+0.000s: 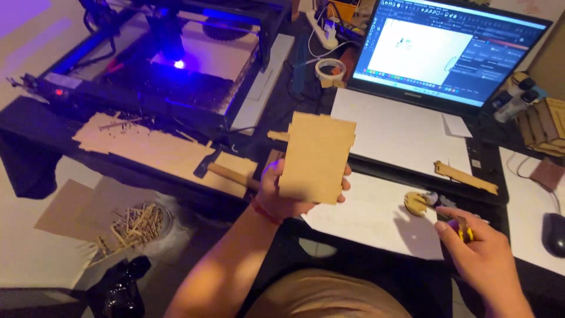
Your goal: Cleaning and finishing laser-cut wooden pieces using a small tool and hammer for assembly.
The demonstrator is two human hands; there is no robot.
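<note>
My left hand [278, 194] holds up a flat, notched rectangular wooden panel [315, 158] above the dark table edge. My right hand [484, 253] grips yellow-handled pliers [453, 213], whose jaws touch a small round toothed wooden piece [416, 204] lying on a white sheet [365, 218]. A narrow notched wooden strip [465, 177] lies just beyond the pliers.
A laser engraver [170, 59] with a glowing blue spot runs at the back left. An open laptop [435, 65] stands behind, with a roll of tape [331, 69] beside it. Wood offcuts [159, 150] and a hammer [226, 172] lie left; a mouse [553, 234] right; a bowl of small sticks [136, 224] below.
</note>
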